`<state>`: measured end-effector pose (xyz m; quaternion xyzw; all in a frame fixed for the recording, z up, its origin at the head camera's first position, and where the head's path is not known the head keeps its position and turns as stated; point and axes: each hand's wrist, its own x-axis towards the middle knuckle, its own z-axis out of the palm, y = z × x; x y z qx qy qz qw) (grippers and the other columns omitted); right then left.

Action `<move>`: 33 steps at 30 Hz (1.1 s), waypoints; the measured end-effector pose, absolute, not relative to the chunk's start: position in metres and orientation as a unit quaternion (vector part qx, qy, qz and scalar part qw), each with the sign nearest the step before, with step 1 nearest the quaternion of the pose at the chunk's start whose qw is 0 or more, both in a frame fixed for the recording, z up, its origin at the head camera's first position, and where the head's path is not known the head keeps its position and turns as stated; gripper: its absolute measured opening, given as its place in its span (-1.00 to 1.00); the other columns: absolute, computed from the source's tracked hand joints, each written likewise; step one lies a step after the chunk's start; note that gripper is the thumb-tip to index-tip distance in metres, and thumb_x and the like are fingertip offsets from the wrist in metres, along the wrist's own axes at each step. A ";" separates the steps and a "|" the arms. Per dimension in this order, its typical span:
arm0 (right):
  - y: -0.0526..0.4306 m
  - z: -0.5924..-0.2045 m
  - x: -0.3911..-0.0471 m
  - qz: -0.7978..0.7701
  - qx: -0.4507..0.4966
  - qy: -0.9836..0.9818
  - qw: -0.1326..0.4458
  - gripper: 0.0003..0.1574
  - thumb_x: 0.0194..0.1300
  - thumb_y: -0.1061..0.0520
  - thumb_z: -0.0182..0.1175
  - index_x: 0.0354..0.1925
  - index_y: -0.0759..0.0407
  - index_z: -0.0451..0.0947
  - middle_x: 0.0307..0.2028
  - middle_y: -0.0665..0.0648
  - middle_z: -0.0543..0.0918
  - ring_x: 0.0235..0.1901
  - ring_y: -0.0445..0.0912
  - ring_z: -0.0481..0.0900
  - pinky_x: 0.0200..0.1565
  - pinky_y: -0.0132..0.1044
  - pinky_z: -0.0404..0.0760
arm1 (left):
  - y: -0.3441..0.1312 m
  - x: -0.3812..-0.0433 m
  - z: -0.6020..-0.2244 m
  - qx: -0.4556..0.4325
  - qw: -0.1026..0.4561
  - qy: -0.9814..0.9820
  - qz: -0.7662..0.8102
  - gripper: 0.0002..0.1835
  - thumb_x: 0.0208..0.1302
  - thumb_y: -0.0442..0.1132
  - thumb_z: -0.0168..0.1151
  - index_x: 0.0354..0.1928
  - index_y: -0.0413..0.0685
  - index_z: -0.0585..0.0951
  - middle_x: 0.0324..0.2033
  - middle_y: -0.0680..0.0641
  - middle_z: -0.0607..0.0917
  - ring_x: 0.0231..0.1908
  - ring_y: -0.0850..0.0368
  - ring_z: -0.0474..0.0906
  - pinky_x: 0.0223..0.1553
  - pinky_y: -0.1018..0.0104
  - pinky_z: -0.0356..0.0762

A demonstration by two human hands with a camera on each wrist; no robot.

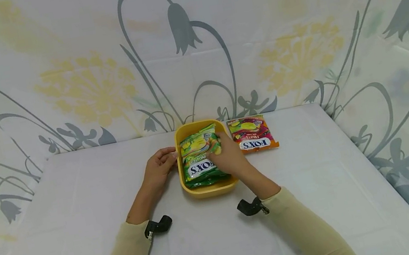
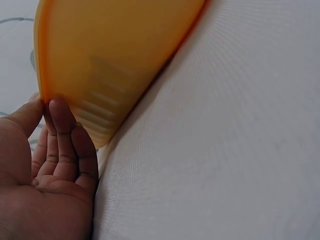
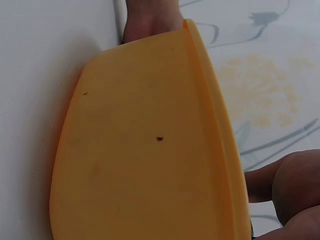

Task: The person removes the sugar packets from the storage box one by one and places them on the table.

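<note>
A yellow plastic tub (image 1: 211, 192) stands on the table with a green Fox's candy bag (image 1: 197, 156) in it; more green packaging shows beneath that bag's lower end. My left hand (image 1: 159, 168) is at the tub's left side, and in the left wrist view its thumb and a fingertip pinch the rim. Reaching into the tub from the right, my right hand (image 1: 228, 153) grips the green bag's right side, thumb on its front; the other fingers are mostly hidden. In the right wrist view the tub's wall (image 3: 135, 135) covers most of that grip.
A red and orange Fox's fruit candy bag (image 1: 252, 133) lies flat just right of the tub, near the table's back edge. The white table (image 1: 217, 244) meets a flower-patterned cloth (image 1: 96, 73) behind and at both sides.
</note>
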<state>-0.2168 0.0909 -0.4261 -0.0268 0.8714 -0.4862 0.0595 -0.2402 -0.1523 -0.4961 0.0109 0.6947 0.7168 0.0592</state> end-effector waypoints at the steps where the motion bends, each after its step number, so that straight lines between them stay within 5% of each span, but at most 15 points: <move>1: 0.091 -0.426 -0.217 -0.490 -0.025 0.870 0.058 -0.03 0.44 0.13 0.34 0.60 0.33 0.10 0.40 0.40 0.46 0.33 0.23 0.51 0.38 0.15 0.50 | -0.152 -0.240 -0.496 0.010 0.059 0.694 0.717 -0.59 0.60 -0.21 0.23 0.32 -0.30 0.51 -0.11 0.00 0.77 -0.17 0.21 0.69 -0.07 0.41 0.67; 14: 0.098 -0.420 -0.222 -0.512 -0.018 0.857 0.060 -0.07 0.42 0.18 0.36 0.58 0.28 0.16 0.41 0.36 0.42 0.39 0.22 0.43 0.44 0.15 0.41 | -0.153 -0.238 -0.496 0.022 0.058 0.690 0.721 -0.56 0.60 -0.20 0.23 0.33 -0.33 0.50 -0.13 0.02 0.77 -0.18 0.23 0.69 -0.06 0.41 0.65; 33: 0.130 -0.397 -0.228 -0.551 -0.011 0.832 0.068 -0.07 0.48 0.19 0.31 0.63 0.13 0.10 0.45 0.36 0.42 0.21 0.21 0.64 0.18 0.04 0.69 | -0.153 -0.240 -0.496 0.030 0.055 0.683 0.727 -0.57 0.60 -0.23 0.22 0.33 -0.37 0.49 -0.14 0.03 0.76 -0.19 0.22 0.69 -0.08 0.40 0.65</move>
